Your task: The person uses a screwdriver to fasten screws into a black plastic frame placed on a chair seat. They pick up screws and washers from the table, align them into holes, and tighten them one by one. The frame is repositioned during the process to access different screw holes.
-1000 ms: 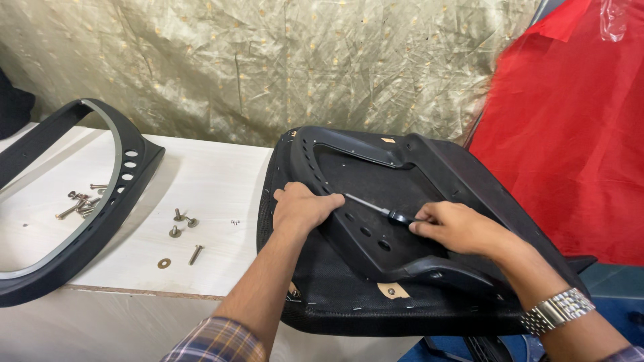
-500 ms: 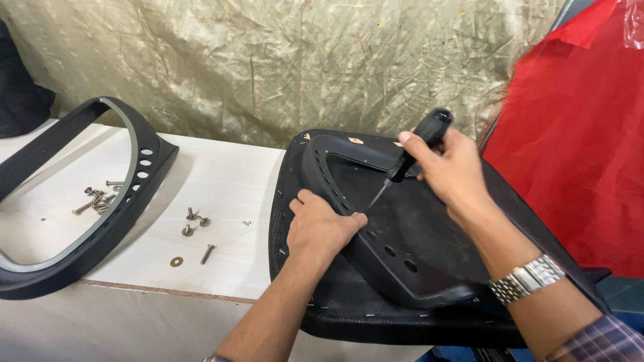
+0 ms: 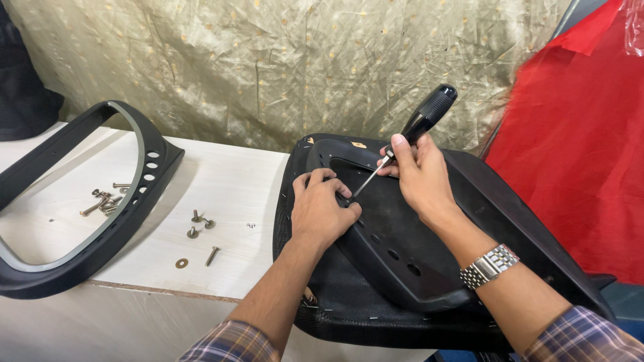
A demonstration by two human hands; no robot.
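A black chair seat (image 3: 402,255) lies upside down over the right end of the white table (image 3: 221,181). My left hand (image 3: 322,208) rests on the seat's plastic plate, fingers curled by a hole. My right hand (image 3: 419,175) grips a black-handled screwdriver (image 3: 422,121) near the base of its handle. The thin shaft slants down-left, and its tip meets the plate right beside my left fingertips. A metal watch sits on my right wrist.
A black curved chair frame (image 3: 100,228) lies at the table's left. Loose bolts (image 3: 104,201) sit inside it, with more screws and a washer (image 3: 199,228) on the table beside it. Red cloth (image 3: 577,154) hangs at the right, gold crinkled fabric (image 3: 268,60) behind.
My right hand lifted the screwdriver off the seat, turned it upright and brought its tip down beside my left hand. My left hand stayed on the plate.
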